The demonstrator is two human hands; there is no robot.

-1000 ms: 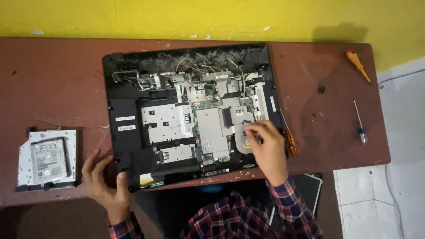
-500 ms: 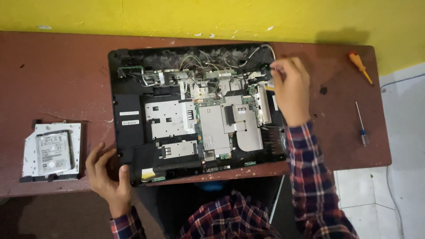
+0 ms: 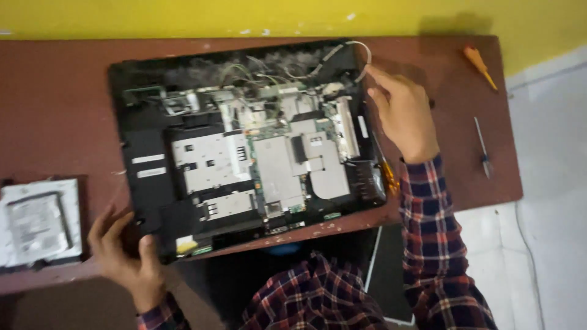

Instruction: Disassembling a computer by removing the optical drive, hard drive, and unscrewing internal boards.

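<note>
My right hand (image 3: pixel 400 113) pinches the grey cable (image 3: pixel 364 58) at the opened laptop chassis's (image 3: pixel 143 201) one-o'clock corner; my left hand (image 3: pixel 125 253) clamps its seven-o'clock corner. Risk: a hard pull could tear the cable from its connector.

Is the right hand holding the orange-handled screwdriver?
No. The right hand pinches a grey cable at the chassis corner; the orange-handled screwdriver lies apart on the table.

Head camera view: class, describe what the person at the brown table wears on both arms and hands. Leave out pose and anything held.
Both arms wear long sleeves of plaid cloth in red, dark blue and white, with cuffs at the wrists. The left hand and right hand are bare: no gloves, and no ring or watch shows.
</note>
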